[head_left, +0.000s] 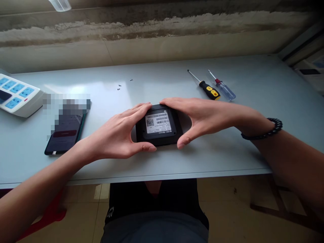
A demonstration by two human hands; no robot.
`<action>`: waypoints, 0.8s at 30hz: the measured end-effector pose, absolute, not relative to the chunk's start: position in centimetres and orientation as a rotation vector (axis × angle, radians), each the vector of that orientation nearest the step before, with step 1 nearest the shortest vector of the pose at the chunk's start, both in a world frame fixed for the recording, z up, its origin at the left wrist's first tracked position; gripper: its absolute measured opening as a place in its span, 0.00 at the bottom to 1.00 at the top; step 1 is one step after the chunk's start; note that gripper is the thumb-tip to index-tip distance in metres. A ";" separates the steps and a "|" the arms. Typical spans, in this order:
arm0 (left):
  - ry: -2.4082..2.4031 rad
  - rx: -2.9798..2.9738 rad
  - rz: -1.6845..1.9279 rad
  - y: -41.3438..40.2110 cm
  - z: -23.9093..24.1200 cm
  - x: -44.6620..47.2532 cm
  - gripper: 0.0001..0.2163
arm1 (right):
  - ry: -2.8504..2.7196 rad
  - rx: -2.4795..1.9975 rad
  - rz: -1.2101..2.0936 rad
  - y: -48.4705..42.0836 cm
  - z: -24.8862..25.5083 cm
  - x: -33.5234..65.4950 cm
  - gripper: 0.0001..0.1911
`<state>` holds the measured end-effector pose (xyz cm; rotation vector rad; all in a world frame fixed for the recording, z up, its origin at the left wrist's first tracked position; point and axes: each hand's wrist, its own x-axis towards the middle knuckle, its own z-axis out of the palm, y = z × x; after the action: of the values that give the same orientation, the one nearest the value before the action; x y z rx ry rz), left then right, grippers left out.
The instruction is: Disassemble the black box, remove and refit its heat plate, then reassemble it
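A flat black square electronic box (177, 130) lies on the table, its labelled face up. The white label (159, 125) carries a QR code and barcodes. My left hand (117, 135) grips the box's left side, fingertips at the far edge and thumb along the near edge. From the other side my right hand (205, 114) holds it, fingers on the far edge and thumb at the near right corner. Beyond the box lie several small screws (119, 86). A black-and-yellow screwdriver (209, 90) and a clear-handled screwdriver (225, 90) rest behind my right hand.
A phone (63, 138), partly blurred out, lies left of my left forearm. Farther left sits a white power strip (22, 98) with blue sockets. The table's front edge (162, 178) runs just before my body, and a wall (152, 50) rises behind the table.
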<state>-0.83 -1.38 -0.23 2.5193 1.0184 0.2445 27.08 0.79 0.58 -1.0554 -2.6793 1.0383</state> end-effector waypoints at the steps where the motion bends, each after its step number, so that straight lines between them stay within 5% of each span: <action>1: 1.018 2.518 0.245 -1.4 -0.2 -0.8 0.52 | -2.679 -1.055 1.041 0.8 0.6 27.1 0.41; 24: 1.008 2.517 0.267 -1.4 -0.1 -0.7 0.49 | -2.637 -1.004 1.190 0.7 0.9 27.0 0.41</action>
<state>-0.66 -1.41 -0.10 2.5173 1.0083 0.2675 26.97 0.65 0.90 -1.0038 -2.6373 1.1898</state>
